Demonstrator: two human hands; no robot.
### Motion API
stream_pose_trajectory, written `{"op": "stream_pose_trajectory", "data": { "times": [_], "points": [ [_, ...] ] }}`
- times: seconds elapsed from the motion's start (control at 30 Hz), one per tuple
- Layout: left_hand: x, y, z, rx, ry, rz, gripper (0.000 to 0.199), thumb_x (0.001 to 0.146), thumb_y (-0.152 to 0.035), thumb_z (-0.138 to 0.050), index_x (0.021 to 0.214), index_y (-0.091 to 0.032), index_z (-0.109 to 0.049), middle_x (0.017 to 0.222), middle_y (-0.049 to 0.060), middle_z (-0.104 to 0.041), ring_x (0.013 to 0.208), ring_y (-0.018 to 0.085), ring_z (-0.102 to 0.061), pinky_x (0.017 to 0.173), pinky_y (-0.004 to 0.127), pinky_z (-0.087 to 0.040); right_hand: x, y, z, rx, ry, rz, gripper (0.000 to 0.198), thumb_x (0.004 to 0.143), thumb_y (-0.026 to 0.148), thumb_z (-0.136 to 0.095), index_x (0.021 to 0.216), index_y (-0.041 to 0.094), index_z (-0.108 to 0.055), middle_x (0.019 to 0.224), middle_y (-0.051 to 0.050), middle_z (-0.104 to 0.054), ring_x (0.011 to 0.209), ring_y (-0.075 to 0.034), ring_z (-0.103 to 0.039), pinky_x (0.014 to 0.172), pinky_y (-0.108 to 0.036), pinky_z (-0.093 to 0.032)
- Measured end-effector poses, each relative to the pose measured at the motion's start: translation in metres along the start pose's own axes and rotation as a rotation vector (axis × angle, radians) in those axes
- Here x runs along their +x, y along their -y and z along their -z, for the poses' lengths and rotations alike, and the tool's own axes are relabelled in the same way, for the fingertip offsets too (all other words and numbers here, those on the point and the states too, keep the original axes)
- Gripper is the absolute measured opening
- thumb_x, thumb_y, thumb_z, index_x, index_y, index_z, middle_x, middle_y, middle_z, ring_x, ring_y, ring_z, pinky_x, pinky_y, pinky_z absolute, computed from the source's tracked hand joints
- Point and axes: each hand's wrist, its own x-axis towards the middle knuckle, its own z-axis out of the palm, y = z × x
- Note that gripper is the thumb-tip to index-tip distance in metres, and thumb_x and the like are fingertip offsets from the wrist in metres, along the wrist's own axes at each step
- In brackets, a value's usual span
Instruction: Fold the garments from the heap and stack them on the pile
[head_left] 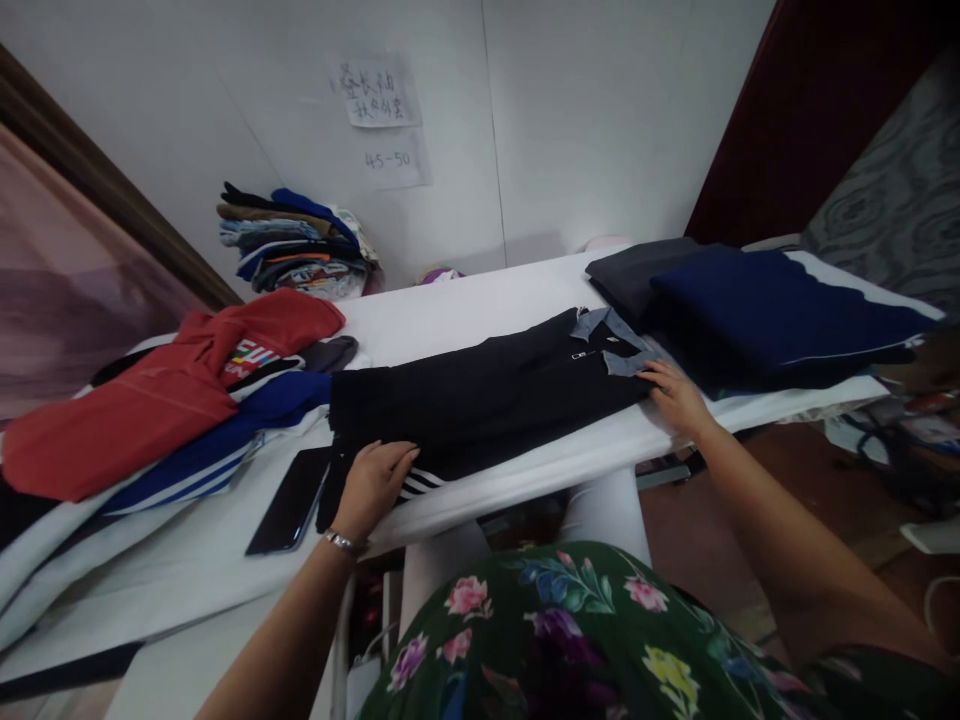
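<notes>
1. Two hands: left hand (377, 482), right hand (677, 396).
2. One black top (480, 400), at the table's (442, 310) near edge.
3. One phone (291, 500), near the same edge.
4. One wristband (341, 541).
5. Three clothes piles: left-edge pile (217, 452), far-edge pile (300, 245), right-edge pile (750, 300).
6. One red top (127, 420).
7. Two wall notes: upper note (377, 92), lower note (394, 160).

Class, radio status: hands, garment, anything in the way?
Left hand on black collared top; right hand by its grey collar. Top lies flat. Smartphone near left hand.

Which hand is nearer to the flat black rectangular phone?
Left. The left hand is just right of the phone; the right hand is farther right, by the grey cloth collar of the black garment.
</notes>
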Motion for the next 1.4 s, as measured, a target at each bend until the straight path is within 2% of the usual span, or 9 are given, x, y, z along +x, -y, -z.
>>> {"op": "stream_pose_trajectory", "data": {
  "times": [0.13, 0.37, 0.53, 0.7, 0.87, 0.97, 1.1, 1.27, 1.4],
  "points": [
    [0.001, 0.000, 0.000, 0.043, -0.009, 0.051, 0.037, 0.092, -0.040, -0.037, 0.100, -0.021, -0.068, 0.105, 0.006, -0.070, 0.099, 0.021, -0.061, 0.093, 0.030, -0.043, 0.005, -0.006, 0.000, -0.070, 0.057, 0.020, 0.049, 0.068, 0.007, -0.049, 0.112, 0.020, -0.067, 0.132, -0.003, -0.055, 0.130, -0.024, -0.040, 0.113, -0.042, -0.028],
    [0.001, 0.022, -0.005, 0.054, 0.058, -0.209, 0.035, 0.081, -0.028, -0.050, 0.112, -0.021, -0.064, 0.119, 0.006, -0.065, 0.112, 0.022, -0.057, 0.098, 0.034, -0.043, 0.017, -0.015, -0.002, -0.143, 0.061, 0.139, 0.045, 0.069, 0.008, -0.049, 0.106, 0.020, -0.070, 0.122, -0.005, -0.062, 0.120, -0.026, -0.049, 0.108, -0.046, -0.036],
    [0.007, 0.029, -0.001, 0.213, -0.083, 0.004, 0.047, 0.076, -0.014, -0.041, 0.117, -0.021, -0.062, 0.116, 0.006, -0.066, 0.106, 0.022, -0.061, 0.087, 0.035, -0.052, 0.015, -0.026, 0.001, -0.119, 0.122, 0.245, 0.049, 0.069, 0.014, -0.051, 0.115, 0.024, -0.066, 0.126, -0.003, -0.059, 0.123, -0.027, -0.048, 0.105, -0.051, -0.038],
    [0.006, 0.039, -0.010, 0.191, 0.011, -0.145, 0.047, 0.069, -0.012, -0.047, 0.111, -0.021, -0.066, 0.122, 0.005, -0.064, 0.114, 0.024, -0.057, 0.098, 0.038, -0.047, 0.004, -0.027, 0.004, -0.185, 0.156, 0.224, 0.052, 0.069, 0.014, -0.049, 0.119, 0.021, -0.063, 0.132, -0.005, -0.055, 0.128, -0.029, -0.043, 0.105, -0.050, -0.037],
    [-0.003, 0.048, -0.005, 0.056, 0.069, -0.206, 0.046, 0.079, -0.033, -0.055, 0.122, -0.020, -0.059, 0.131, 0.007, -0.057, 0.122, 0.024, -0.051, 0.103, 0.041, -0.042, 0.001, 0.001, 0.006, -0.194, 0.201, 0.237, 0.058, 0.071, 0.019, -0.050, 0.129, 0.019, -0.054, 0.140, -0.008, -0.046, 0.135, -0.031, -0.033, 0.107, -0.055, -0.031],
    [0.001, 0.041, -0.001, 0.011, 0.083, -0.180, 0.053, 0.081, -0.050, -0.055, 0.126, -0.021, -0.056, 0.132, 0.008, -0.056, 0.120, 0.023, -0.053, 0.101, 0.040, -0.044, 0.013, 0.031, -0.003, -0.071, 0.184, 0.228, 0.048, 0.083, 0.032, -0.049, 0.129, 0.020, -0.053, 0.134, -0.007, -0.053, 0.128, -0.026, -0.044, 0.106, -0.045, -0.036],
    [0.014, 0.028, -0.005, 0.007, 0.005, -0.131, 0.041, 0.088, -0.049, -0.045, 0.107, -0.020, -0.067, 0.116, 0.008, -0.065, 0.106, 0.022, -0.061, 0.094, 0.038, -0.048, 0.039, 0.067, -0.028, -0.111, 0.205, 0.174, 0.040, 0.087, 0.042, -0.051, 0.117, 0.017, -0.061, 0.117, -0.011, -0.063, 0.111, -0.026, -0.056, 0.096, -0.040, -0.043],
    [0.019, 0.026, -0.014, 0.079, -0.064, -0.146, 0.036, 0.087, -0.047, -0.049, 0.095, -0.019, -0.070, 0.104, 0.009, -0.065, 0.095, 0.023, -0.062, 0.084, 0.038, -0.052, 0.063, 0.087, -0.044, -0.248, 0.317, 0.142, 0.019, 0.087, 0.031, -0.051, 0.085, 0.020, -0.066, 0.086, -0.006, -0.066, 0.084, -0.021, -0.060, 0.071, -0.031, -0.043],
    [0.013, 0.032, -0.019, 0.091, -0.141, -0.121, 0.040, 0.088, -0.049, -0.046, 0.098, -0.017, -0.068, 0.111, 0.011, -0.063, 0.104, 0.024, -0.059, 0.091, 0.041, -0.050, 0.070, 0.085, -0.048, -0.235, 0.203, 0.131, 0.023, 0.092, 0.035, -0.044, 0.086, 0.021, -0.062, 0.089, -0.004, -0.064, 0.080, -0.017, -0.059, 0.064, -0.027, -0.038]
  ]
}}
